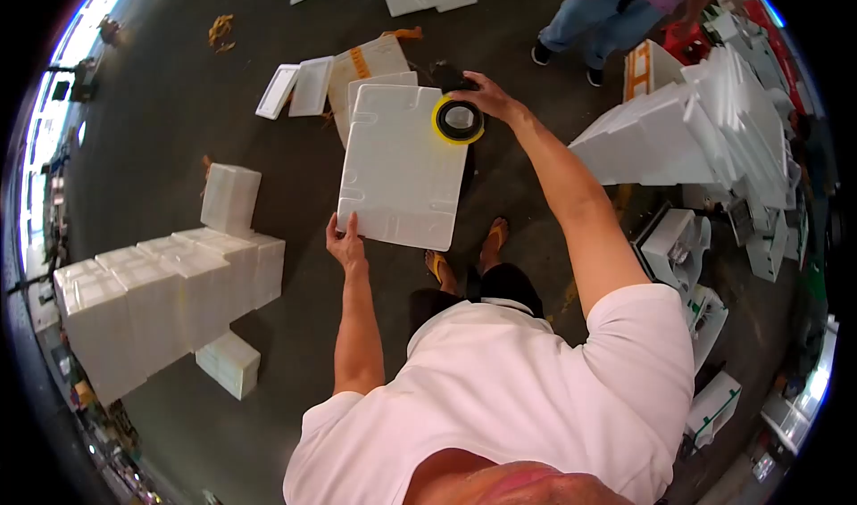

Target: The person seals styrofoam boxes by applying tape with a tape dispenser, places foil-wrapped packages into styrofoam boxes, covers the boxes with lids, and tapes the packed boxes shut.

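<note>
A white foam box [402,166] is in front of me, its broad flat face turned up toward the camera. My left hand [348,242] grips its near left corner, with fingers along the edge. At the far right corner, my right hand [486,96] is closed around a black tape dispenser [452,78]. The dispenser carries a roll of tape [458,120] with a yellow rim, which overlaps the box's right edge. I cannot tell whether tape is stuck to the box.
Foam boxes [178,282] stand stacked in a row at left. Foam lids [311,86] and a cardboard piece [370,59] lie on the floor beyond. More foam sheets [661,135] pile up at right. Another person [616,5] stands at the far right.
</note>
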`<move>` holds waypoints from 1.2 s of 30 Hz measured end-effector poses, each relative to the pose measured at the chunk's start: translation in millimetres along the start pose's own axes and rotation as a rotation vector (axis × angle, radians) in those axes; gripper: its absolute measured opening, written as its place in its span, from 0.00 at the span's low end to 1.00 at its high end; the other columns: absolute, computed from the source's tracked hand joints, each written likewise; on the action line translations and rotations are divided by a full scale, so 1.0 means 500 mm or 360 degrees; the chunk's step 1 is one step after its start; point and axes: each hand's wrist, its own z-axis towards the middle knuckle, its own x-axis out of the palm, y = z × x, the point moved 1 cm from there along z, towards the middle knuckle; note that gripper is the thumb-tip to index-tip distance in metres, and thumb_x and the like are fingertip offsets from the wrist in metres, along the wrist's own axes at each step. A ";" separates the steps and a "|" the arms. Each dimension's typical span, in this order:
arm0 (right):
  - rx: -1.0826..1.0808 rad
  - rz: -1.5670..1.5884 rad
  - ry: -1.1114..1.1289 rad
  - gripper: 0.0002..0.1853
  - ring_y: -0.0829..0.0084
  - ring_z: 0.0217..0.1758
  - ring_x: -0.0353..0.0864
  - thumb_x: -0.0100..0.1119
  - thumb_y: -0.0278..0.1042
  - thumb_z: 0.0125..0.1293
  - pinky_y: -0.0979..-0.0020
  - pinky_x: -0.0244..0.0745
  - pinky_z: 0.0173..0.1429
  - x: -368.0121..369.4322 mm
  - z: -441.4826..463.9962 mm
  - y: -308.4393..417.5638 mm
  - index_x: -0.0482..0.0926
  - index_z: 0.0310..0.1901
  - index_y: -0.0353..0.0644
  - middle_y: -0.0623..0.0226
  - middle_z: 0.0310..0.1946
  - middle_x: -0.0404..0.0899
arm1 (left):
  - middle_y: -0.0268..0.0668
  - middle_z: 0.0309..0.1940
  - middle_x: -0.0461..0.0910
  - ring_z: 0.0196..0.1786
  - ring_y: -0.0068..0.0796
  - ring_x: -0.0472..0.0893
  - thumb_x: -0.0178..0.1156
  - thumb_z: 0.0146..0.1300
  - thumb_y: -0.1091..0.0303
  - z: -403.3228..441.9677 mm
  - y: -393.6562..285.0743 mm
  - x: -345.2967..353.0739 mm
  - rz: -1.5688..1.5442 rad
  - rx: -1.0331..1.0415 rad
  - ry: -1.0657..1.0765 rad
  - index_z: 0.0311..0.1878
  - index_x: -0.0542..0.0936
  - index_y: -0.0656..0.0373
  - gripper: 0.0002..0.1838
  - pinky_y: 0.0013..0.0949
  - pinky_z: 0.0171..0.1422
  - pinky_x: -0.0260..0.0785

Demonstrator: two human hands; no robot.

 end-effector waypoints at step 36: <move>0.0661 0.0371 0.0478 0.26 0.73 0.53 0.79 0.59 0.51 0.66 0.71 0.71 0.59 0.048 -0.244 -0.048 0.82 0.51 0.33 0.63 0.50 0.82 | 0.59 0.74 0.54 0.78 0.55 0.49 0.69 0.55 0.45 0.086 -0.081 0.060 0.1755 0.1447 -0.0270 0.75 0.54 0.61 0.52 0.52 0.77 0.48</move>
